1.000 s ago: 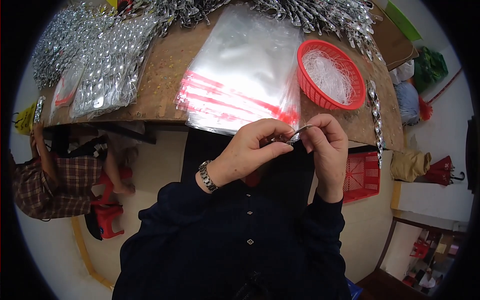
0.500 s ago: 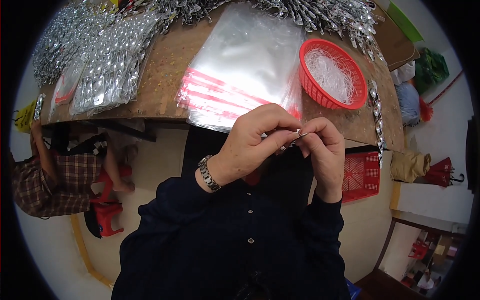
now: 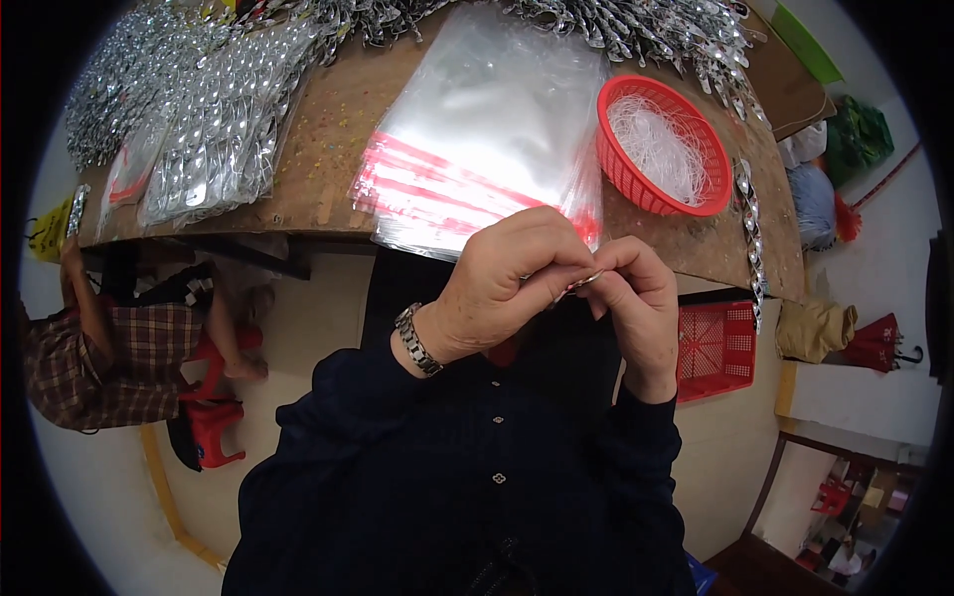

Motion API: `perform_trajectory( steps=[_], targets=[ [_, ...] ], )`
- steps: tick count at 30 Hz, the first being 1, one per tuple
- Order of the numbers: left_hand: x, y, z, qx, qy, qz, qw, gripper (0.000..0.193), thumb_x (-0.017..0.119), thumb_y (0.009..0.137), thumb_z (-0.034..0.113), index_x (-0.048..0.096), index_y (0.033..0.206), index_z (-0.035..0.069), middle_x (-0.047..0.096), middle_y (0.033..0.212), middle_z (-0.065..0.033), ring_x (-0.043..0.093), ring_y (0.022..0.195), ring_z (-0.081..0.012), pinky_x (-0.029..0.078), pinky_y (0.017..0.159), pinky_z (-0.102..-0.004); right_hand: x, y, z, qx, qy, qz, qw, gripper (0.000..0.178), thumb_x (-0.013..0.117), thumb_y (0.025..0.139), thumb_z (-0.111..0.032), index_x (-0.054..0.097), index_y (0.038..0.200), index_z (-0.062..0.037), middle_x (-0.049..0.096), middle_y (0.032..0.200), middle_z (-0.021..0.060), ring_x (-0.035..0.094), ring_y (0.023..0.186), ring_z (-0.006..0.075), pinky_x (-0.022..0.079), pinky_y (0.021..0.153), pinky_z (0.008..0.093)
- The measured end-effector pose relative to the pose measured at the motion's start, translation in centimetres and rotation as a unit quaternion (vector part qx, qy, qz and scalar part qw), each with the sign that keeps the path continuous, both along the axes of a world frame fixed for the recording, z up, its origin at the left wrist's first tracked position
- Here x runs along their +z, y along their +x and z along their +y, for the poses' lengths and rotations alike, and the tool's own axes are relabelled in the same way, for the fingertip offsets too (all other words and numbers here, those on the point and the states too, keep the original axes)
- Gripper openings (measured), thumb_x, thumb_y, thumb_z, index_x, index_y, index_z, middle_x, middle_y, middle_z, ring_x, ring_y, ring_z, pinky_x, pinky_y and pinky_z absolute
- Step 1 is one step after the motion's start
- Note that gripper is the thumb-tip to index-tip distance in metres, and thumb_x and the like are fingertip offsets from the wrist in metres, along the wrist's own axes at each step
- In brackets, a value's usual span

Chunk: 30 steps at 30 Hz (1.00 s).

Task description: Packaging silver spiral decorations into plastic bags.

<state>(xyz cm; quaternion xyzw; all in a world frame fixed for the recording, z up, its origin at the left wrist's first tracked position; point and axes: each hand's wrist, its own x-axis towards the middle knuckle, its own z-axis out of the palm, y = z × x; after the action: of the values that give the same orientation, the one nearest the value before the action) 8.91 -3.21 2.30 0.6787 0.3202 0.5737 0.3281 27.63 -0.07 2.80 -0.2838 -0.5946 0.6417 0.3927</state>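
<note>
My left hand [image 3: 517, 283], with a metal watch on its wrist, is closed in a pinch in front of the table edge. Facing it, my right hand [image 3: 639, 308] pinches too, and the fingertips of both meet. Between them shows a small shiny silver piece [image 3: 581, 284]; most of it is hidden by the fingers, so its kind is unclear. Just beyond the hands lies a stack of clear plastic bags [image 3: 487, 109] with red-striped ends. To its right stands a round red basket [image 3: 717, 199] holding clear thin strands [image 3: 656, 149].
Bagged silver twisted strips [image 3: 214, 129] lie at the left of the wooden table [image 3: 333, 119]; more silver strips [image 3: 636, 30] are heaped at the back. One strip [image 3: 752, 238] hangs over the right edge. Below is a red rectangular basket [image 3: 715, 348]. A person [image 3: 129, 348] sits at left.
My right hand has shifted and turned slightly, with its fingertips still against the left ones. A little more of the silver piece shows between them.
</note>
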Motion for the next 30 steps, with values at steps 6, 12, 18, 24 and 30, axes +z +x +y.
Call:
perform_trajectory(
  steps=[6,12,18,24,30],
  targets=[
    [0.2,-0.2,0.1,0.051,0.006,0.031,0.998,0.006,0.058,0.085,-0.005,0.058,0.087,0.000,0.055,0.083,-0.0063,0.054,0.071,-0.0152,0.044,0.064,-0.0255,-0.1,0.0,0.0,-0.009,0.010,-0.010,1.000,0.004,0.058,0.092,-0.005,0.057,0.092,-0.0019,0.062,0.079,0.0044,0.050,0.062,0.0053,0.038,0.056,0.0178],
    [-0.5,-0.3,0.2,0.027,-0.058,-0.023,0.998,0.006,0.054,0.089,-0.004,0.057,0.091,0.000,0.055,0.086,-0.0052,0.052,0.072,-0.0129,0.044,0.066,-0.0257,-0.1,-0.2,-0.2,-0.021,0.011,-0.008,1.000,0.004,0.058,0.092,-0.006,0.057,0.092,-0.0021,0.061,0.078,0.0037,0.049,0.061,0.0053,0.038,0.057,0.0176],
    [-1.1,-0.2,-0.7,-0.133,-0.198,-0.162,0.958,0.015,0.055,0.090,-0.002,0.057,0.105,0.000,0.054,0.102,-0.0044,0.054,0.088,-0.0108,0.046,0.078,-0.0248,-0.3,-0.1,-0.2,-0.027,0.013,-0.004,1.000,0.003,0.057,0.092,-0.005,0.057,0.092,-0.0023,0.060,0.078,0.0028,0.048,0.061,0.0050,0.038,0.057,0.0172],
    [-2.0,0.4,-1.1,-0.126,-0.198,-0.179,0.955,0.018,0.058,0.088,-0.003,0.058,0.105,0.001,0.054,0.103,-0.0048,0.054,0.094,-0.0114,0.045,0.083,-0.0251,-0.3,-0.3,-0.6,-0.057,0.022,-0.012,0.998,0.002,0.058,0.092,-0.003,0.057,0.093,-0.0018,0.059,0.079,0.0018,0.049,0.063,0.0054,0.038,0.057,0.0174],
    [-2.0,0.6,-1.3,-0.110,-0.208,-0.155,0.959,0.020,0.061,0.085,-0.006,0.058,0.103,0.001,0.054,0.102,-0.0046,0.054,0.093,-0.0115,0.045,0.083,-0.0248,-0.2,-0.2,-0.9,-0.083,0.044,-0.031,0.995,0.005,0.059,0.089,0.001,0.058,0.094,-0.0006,0.060,0.083,0.0027,0.052,0.065,0.0064,0.042,0.059,0.0183]
  ],
)
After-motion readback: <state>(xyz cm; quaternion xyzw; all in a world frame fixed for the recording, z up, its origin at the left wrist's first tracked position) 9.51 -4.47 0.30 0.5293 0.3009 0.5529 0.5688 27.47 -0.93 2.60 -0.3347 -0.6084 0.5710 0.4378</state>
